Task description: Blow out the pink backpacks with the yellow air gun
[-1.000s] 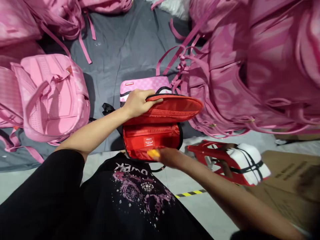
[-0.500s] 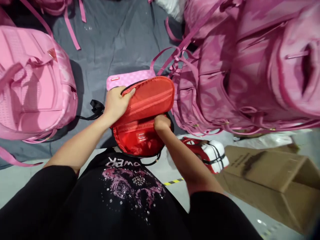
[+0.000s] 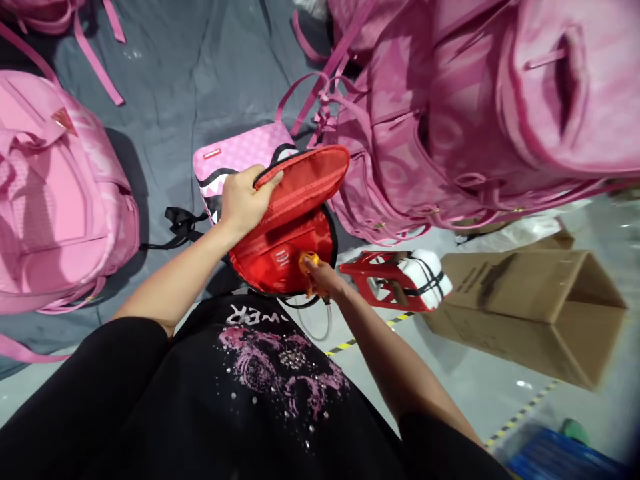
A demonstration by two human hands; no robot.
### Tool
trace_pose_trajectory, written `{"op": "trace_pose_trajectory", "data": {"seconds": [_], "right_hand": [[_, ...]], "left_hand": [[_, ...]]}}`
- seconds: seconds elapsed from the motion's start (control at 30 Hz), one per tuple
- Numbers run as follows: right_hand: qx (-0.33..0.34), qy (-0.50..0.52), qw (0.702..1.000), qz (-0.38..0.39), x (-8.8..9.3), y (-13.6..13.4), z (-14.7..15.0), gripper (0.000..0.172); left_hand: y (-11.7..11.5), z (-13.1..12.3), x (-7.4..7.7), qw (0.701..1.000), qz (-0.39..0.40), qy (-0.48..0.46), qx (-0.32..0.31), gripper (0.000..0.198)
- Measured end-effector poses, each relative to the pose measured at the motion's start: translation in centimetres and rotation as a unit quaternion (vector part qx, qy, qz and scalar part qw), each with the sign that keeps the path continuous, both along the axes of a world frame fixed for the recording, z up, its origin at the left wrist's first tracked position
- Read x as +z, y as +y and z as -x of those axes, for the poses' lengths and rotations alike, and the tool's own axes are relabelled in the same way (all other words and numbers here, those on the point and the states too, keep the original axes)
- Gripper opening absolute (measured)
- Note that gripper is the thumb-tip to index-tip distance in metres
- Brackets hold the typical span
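A small bag with a red lining (image 3: 260, 257) lies open in front of my body, its flap folded up. My left hand (image 3: 249, 200) is closed on the edge of that flap, thumb on the red inside. In my right hand (image 3: 323, 277), at the bag's right side, is an orange tool (image 3: 310, 267) that looks like an air blow gun. A thin clear hose (image 3: 327, 328) hangs just below it. Behind the flap lies a pink checkered pouch (image 3: 240, 143) with a black-and-white toothed pattern.
Pink backpacks (image 3: 65, 200) stand to the left, and more pink bags (image 3: 400, 147) crowd the right. Grey cloth (image 3: 160, 87) covers the surface. A red and white frame (image 3: 395, 280) and an open cardboard box (image 3: 520, 313) are at the lower right, above the taped floor.
My right hand has come out from deep inside the bag to its near right edge, and the orange tool now shows. The flap has tilted lower. The view has shifted right.
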State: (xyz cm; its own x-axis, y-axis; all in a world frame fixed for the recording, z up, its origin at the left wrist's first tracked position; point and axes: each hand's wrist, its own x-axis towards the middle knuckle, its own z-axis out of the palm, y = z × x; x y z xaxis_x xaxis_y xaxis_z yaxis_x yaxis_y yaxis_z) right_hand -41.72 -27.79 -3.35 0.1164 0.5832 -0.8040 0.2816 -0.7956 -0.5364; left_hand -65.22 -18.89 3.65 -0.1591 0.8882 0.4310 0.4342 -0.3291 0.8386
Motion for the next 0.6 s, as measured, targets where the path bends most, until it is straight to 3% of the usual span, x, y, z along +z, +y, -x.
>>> {"op": "trace_pose_trajectory", "data": {"seconds": [0.07, 0.13, 0.23, 0.37, 0.47, 0.6], "right_hand": [[-0.088, 0.058, 0.994, -0.012, -0.9, 1.2, 0.8, 0.034], [-0.127, 0.127, 0.984, -0.013, -2.0, 1.5, 2.0, 0.043], [-0.116, 0.217, 0.969, -0.014, -3.6, 0.3, 3.1, 0.053], [-0.11, 0.334, 0.936, -0.008, -4.9, -1.7, 2.6, 0.05], [-0.076, 0.316, 0.946, -0.008, -4.1, -2.1, 1.5, 0.048], [0.084, 0.194, 0.977, 0.01, -0.1, -2.3, -1.8, 0.043]], "left_hand": [[-0.2, -0.4, 0.5, 1.0, -0.009, 0.017, -0.019, 0.05], [-0.1, -0.6, 0.7, 0.999, -0.02, 0.026, -0.02, 0.051], [0.3, -0.2, 0.8, 0.999, -0.033, 0.032, -0.009, 0.053], [1.0, 0.2, 1.1, 0.998, -0.055, 0.036, -0.011, 0.055], [1.0, 0.0, 1.3, 0.997, -0.06, 0.045, -0.029, 0.054], [0.9, -0.1, 1.2, 0.996, -0.047, 0.06, -0.037, 0.053]]}}
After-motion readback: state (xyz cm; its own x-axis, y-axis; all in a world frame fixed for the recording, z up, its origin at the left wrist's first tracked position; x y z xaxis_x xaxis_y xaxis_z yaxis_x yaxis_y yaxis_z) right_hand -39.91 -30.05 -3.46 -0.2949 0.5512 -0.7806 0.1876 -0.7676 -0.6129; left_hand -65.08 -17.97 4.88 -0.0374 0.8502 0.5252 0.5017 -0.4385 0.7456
